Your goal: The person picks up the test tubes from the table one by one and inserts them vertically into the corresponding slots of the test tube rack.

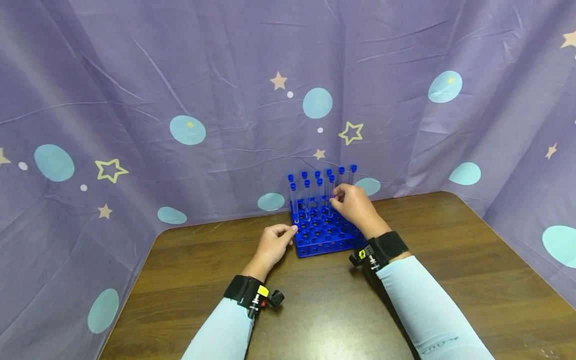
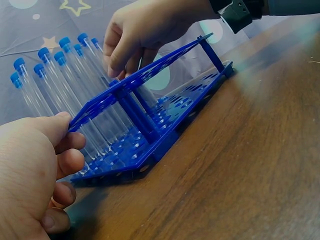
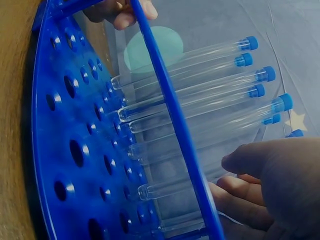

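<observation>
A blue test tube rack [image 1: 330, 245] with a perforated top plate stands on the table, and clear test tubes [image 1: 307, 202] with blue caps rise from its far rows. My left hand [image 1: 273, 243] pinches the rack's near left corner between thumb and fingers. At the rack's right side my right hand [image 1: 357, 206] has its thumb and fingers bent around the body of a capped test tube [image 3: 175, 184], below the cap. The palm hides part of that tube in the head view. From the left wrist, the right hand [image 2: 137, 42] shows just over the rack's top plate.
The brown wooden tabletop [image 1: 193, 270] extends around the rack. A purple curtain [image 1: 234, 110] with stars and dots hangs right behind the table's far edge. Near the rack, its front rows show bare holes [image 3: 79, 152]. Black wrist straps [image 1: 390, 246] with cameras sit on both forearms.
</observation>
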{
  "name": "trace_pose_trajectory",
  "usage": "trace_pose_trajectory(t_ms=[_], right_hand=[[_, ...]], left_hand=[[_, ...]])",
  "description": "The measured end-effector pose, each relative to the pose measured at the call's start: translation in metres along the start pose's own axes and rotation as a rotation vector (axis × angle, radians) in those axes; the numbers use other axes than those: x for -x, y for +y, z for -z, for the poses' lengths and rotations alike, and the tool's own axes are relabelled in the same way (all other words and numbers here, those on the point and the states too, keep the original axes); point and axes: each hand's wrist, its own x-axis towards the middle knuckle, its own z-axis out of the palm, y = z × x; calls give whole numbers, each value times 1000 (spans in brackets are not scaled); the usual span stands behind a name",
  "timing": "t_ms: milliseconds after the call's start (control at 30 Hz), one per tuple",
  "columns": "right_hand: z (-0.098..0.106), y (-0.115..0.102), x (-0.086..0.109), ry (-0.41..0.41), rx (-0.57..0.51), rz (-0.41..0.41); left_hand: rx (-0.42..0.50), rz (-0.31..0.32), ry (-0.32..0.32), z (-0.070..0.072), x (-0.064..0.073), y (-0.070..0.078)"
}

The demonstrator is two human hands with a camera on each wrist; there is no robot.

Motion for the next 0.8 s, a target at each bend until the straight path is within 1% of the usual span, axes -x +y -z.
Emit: trace_pose_trajectory(t_ms=[133, 300, 467, 567, 700, 800], right_hand=[[1, 1, 0, -7, -6, -2], [4, 1, -2, -47, -22, -11], [15, 3, -3, -69, -25, -21], [26, 5, -2, -59, -37, -45], [42, 8, 0, -14, -64, -65], [53, 12, 1, 34, -76, -66]], left_hand=[[7, 8, 1, 0, 0, 0], [5, 11, 1, 0, 0, 0], [-1, 2, -1, 0, 0, 0], [-3, -4, -3, 0, 0, -1], [-9, -3, -6, 0, -1, -1], [-12, 0, -7, 0, -1, -1]])
